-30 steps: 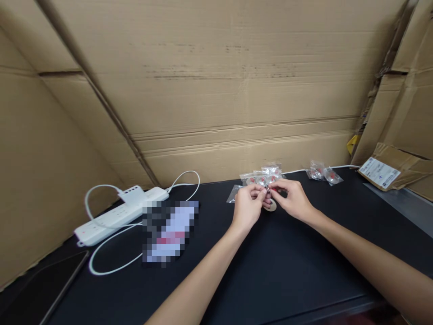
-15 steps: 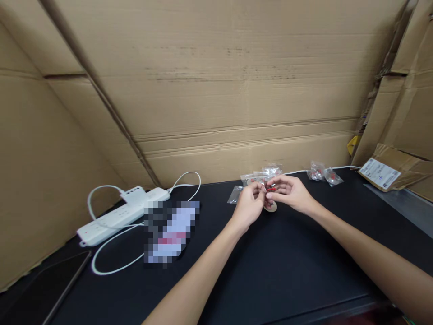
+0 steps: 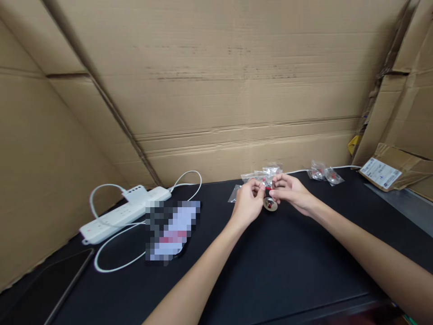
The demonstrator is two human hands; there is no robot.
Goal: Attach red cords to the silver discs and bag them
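Observation:
My left hand (image 3: 248, 203) and my right hand (image 3: 291, 192) meet over the far middle of a black table (image 3: 291, 271). Both pinch a small round metal disc (image 3: 270, 204) with a red spot at its middle; the left fingers grip its left edge, the right fingers its top right. Just behind the hands lies a small heap of clear plastic bags (image 3: 265, 174) with red and silver parts inside. One flat clear bag (image 3: 234, 193) lies to the left of my left hand.
Two more small bags (image 3: 324, 173) lie to the right by the cardboard wall (image 3: 237, 90). A white power strip (image 3: 125, 210) with a looped cable sits at the left, a blurred-out object (image 3: 171, 230) beside it. A dark tablet (image 3: 50, 289) lies at the near left corner. A labelled box (image 3: 389, 171) stands at right.
The hands have stayed nearly in place. The round disc between the fingers has turned, so its shiny face with the red centre now shows.

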